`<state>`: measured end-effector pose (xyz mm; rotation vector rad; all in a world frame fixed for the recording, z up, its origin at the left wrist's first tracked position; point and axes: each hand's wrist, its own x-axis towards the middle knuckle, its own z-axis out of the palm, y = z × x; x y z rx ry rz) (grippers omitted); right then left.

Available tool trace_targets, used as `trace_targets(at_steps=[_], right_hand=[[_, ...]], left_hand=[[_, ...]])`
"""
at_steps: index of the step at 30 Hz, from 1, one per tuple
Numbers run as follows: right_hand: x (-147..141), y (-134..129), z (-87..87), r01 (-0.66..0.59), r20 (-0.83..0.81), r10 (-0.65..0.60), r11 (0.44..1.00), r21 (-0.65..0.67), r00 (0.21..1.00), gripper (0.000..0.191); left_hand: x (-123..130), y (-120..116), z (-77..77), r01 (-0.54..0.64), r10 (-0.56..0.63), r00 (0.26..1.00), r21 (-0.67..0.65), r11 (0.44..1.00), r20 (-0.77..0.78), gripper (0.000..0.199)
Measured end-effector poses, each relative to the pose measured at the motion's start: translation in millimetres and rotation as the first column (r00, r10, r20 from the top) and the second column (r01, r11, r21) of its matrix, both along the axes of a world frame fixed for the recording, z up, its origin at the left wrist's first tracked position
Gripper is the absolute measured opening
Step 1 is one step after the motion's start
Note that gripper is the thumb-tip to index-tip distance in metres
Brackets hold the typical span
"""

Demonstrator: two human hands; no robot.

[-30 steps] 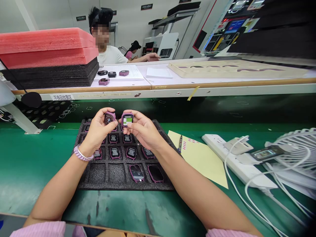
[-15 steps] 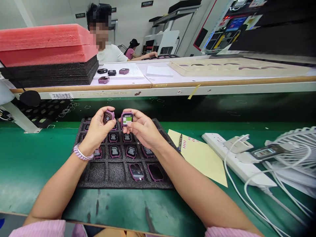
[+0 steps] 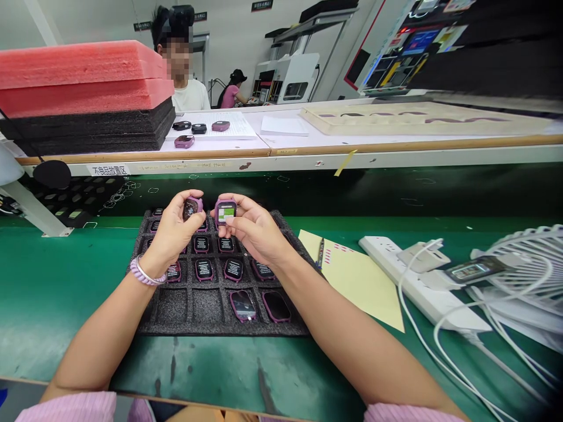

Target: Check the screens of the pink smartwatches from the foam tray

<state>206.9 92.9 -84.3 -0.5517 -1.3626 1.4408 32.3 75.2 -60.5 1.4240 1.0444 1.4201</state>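
Note:
My left hand [image 3: 178,225] is closed around a purple smartwatch body [image 3: 192,208], its dark face tilted sideways. Beside it, my right hand [image 3: 253,225] pinches a second purple smartwatch [image 3: 226,211], whose lit screen shows green and white; the thumb lies on the screen's lower edge. Both watches are held above a black foam tray [image 3: 210,313] with square pockets. Several purple watches with white text on their screens sit in it, such as one smartwatch [image 3: 204,269]. In the front row, two watches with dark screens [image 3: 277,306] lie at the right. My hands and arms hide some pockets.
Right of the tray lie yellow paper [image 3: 356,281], a pen [image 3: 321,253], a white power strip [image 3: 422,287] with cables, and a white fan [image 3: 528,269]. Red foam sheets [image 3: 83,67] are stacked on the raised shelf, near several watches. A co-worker [image 3: 191,97] is behind it.
Both hands and the two watches stay almost in place. Across the shelf, the co-worker's outstretched arm is no longer in view.

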Motion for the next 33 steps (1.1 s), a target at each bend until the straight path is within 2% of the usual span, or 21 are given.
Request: trace_targets(at_steps=[15,21,28,33], right_hand=[[-1.9,-0.9,-1.5,-0.002,0.009,0.002,1.000,-0.003,1.000,0.051],[-2.1,-1.0,-1.3,-0.005,0.017,0.005,1.000,-0.003,1.000,0.051],[-1.7,-1.6,-1.3,-0.001,0.022,0.001,1.000,-0.005,1.000,0.051],[-1.9,-1.9,-1.3,-0.006,0.016,0.007,1.000,-0.014,1.000,0.051]], left_hand=[[1.1,1.0,-2.6,-0.036,0.037,0.999,0.033,0.999,-0.019,0.044],[0.5,0.6,-1.5,-0.044,0.047,0.996,0.052,0.998,-0.075,0.042],[1.0,-0.6,-1.5,-0.042,0.043,0.998,0.039,0.998,-0.038,0.043],[-1.1,0.6,-3.5,-0.053,0.064,0.990,0.088,0.995,-0.122,0.041]])
